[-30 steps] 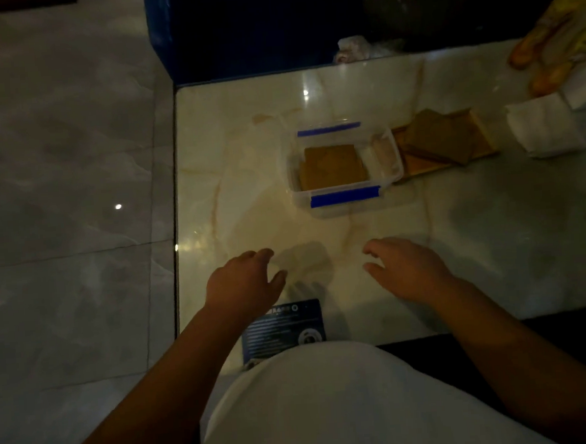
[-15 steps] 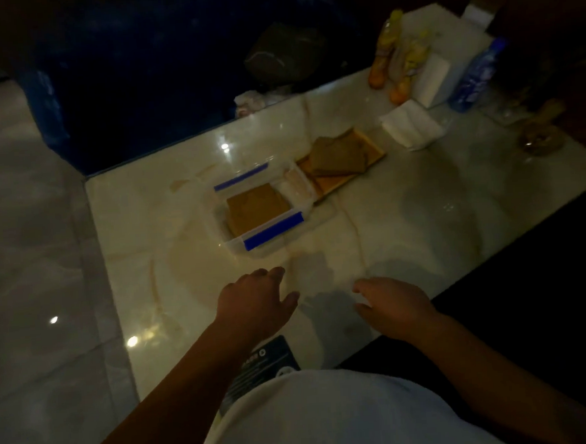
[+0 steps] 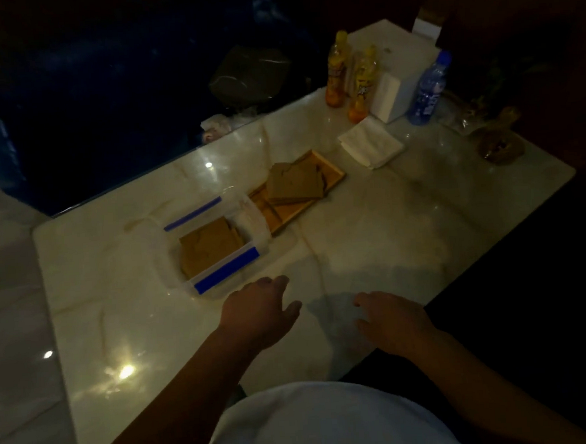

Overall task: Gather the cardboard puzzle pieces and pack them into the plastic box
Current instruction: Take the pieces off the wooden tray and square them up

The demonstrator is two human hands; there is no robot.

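A clear plastic box (image 3: 257,224) with blue clip strips stands on the marble table, brown cardboard puzzle pieces (image 3: 209,249) lying flat inside it. Just right of the box a wooden tray (image 3: 332,180) holds a stack of more cardboard pieces (image 3: 296,182). My left hand (image 3: 259,309) hovers palm down just in front of the box, fingers apart, holding nothing. My right hand (image 3: 393,318) hovers near the table's front edge, also empty with fingers spread.
At the far right of the marble table (image 3: 405,222) stand two orange drink bottles (image 3: 358,84), a white box (image 3: 403,77), a water bottle (image 3: 427,90), folded napkins (image 3: 370,141) and a small dish (image 3: 501,149). A dark blue sofa (image 3: 105,96) lies behind.
My view has swung right and up, showing more of the table's far end. Both hands have stayed open over the table, the left ending closer to the box.
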